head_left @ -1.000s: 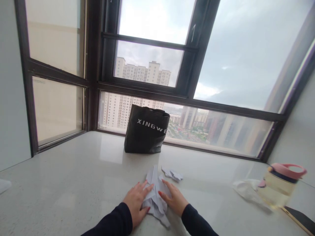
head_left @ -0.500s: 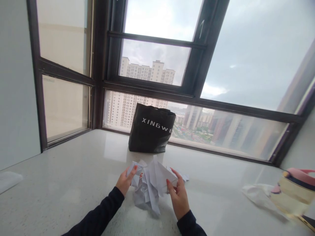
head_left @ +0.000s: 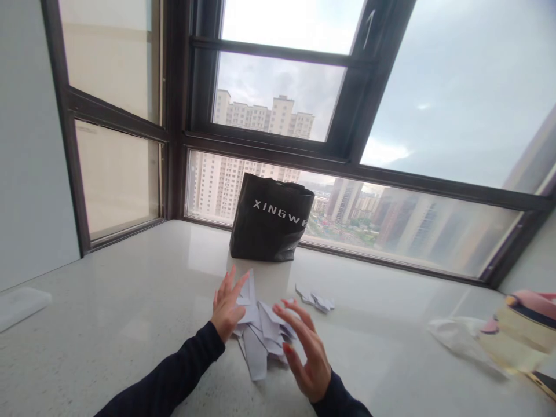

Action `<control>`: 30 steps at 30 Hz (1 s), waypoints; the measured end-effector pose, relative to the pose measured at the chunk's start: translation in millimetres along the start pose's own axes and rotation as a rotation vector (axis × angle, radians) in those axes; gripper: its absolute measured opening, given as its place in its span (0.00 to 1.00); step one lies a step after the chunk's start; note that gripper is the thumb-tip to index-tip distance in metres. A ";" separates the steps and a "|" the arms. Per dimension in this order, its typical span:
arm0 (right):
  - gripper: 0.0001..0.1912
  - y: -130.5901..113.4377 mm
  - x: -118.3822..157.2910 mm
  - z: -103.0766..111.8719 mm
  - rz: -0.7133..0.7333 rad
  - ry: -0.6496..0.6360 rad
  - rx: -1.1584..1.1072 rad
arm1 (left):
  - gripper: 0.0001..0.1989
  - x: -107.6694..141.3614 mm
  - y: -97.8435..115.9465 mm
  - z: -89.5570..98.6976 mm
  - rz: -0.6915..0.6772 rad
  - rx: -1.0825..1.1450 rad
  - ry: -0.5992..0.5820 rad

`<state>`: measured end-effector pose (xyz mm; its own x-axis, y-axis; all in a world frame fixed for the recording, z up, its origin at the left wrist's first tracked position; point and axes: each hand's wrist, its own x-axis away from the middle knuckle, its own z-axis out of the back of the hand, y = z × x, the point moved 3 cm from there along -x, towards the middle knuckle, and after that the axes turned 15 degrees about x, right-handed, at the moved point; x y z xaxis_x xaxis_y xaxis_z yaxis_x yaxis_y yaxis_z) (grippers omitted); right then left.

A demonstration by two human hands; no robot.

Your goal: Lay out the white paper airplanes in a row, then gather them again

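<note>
A loose heap of white paper pieces (head_left: pixel 256 341) lies on the pale speckled sill between my hands. My left hand (head_left: pixel 226 307) is at the heap's left edge, fingers stretched out and apart. On the other side my right hand (head_left: pixel 306 350) is spread open, its fingertips close to the papers; whether they touch is hard to tell. Neither hand grips anything. A smaller cluster of paper scraps (head_left: pixel 319 301) rests apart, beyond my right hand. Behind the heap stands a black bag (head_left: pixel 271 223) with white lettering, upright near the window.
At the right stands a cream cup with a pink lid (head_left: pixel 521 330), beside a crumpled white tissue (head_left: pixel 460 336) and a dark gold-edged object (head_left: pixel 542 382). A flat white item (head_left: pixel 24 307) lies at the far left. Dark window frames (head_left: pixel 278 152) border the sill (head_left: pixel 130 324).
Both hands have let go of the papers, and their fingers have spread. The pieces have dropped into a lower heap. The view has tilted slightly.
</note>
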<state>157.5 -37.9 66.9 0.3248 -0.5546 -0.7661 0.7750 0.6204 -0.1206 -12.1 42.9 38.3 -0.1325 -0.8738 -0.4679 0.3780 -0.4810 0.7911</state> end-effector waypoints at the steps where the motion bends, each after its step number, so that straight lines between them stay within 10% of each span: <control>1: 0.20 11.2 0.7 -0.4 -0.085 0.087 0.049 | 0.32 0.8 2.9 -1.2 0.012 -0.046 -0.035; 3: 0.20 42.2 4.1 -5.2 -0.281 0.185 0.199 | 0.27 3.1 7.0 -4.3 0.049 -0.132 -0.094; 8: 0.31 134.6 25.1 -22.9 -0.760 -0.165 0.605 | 0.33 12.6 4.3 -17.2 0.125 -0.294 -0.272; 12: 0.31 163.3 40.2 -27.5 -0.782 -0.328 0.570 | 0.42 20.4 -0.7 -26.5 0.097 -0.297 -0.361; 23: 0.20 66.9 28.6 -52.6 -0.321 -0.314 0.217 | 0.55 27.2 -10.1 -38.6 0.024 -0.149 -0.436; 30: 0.48 41.3 24.0 -48.0 -0.245 -0.313 0.014 | 0.37 13.8 -11.4 -36.4 -0.017 0.103 -0.298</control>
<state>171.3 1.0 13.2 0.2775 -0.8287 -0.4861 0.8565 0.4426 -0.2656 15.1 38.9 8.4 -0.4064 -0.8410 -0.3571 0.2805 -0.4868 0.8272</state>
